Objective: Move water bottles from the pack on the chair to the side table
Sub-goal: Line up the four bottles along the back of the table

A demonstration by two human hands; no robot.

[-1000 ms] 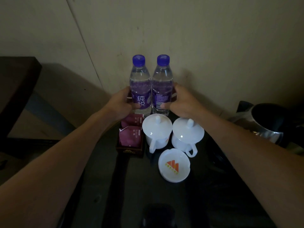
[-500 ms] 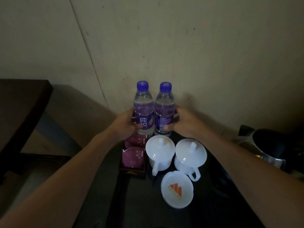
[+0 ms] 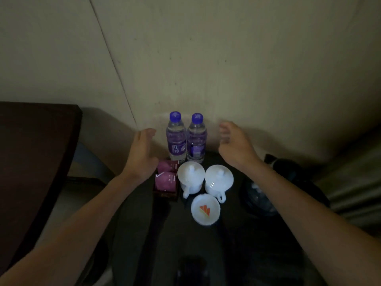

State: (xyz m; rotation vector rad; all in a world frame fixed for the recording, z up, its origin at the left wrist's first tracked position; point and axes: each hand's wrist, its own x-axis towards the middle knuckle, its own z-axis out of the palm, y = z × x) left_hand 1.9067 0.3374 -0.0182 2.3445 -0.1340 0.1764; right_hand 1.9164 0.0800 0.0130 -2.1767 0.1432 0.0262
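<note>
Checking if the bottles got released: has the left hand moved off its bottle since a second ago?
Yes. The left hand has let go and drawn leftward, away from the left bottle, which stands beside the right bottle behind the lidded cups.

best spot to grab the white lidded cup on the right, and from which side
Probably take the right lidded cup by its handle, coming from the near side: the loop points toward the camera, beside the round white dish. The knobbed lid looks loose, so don't lift it by that.
</note>
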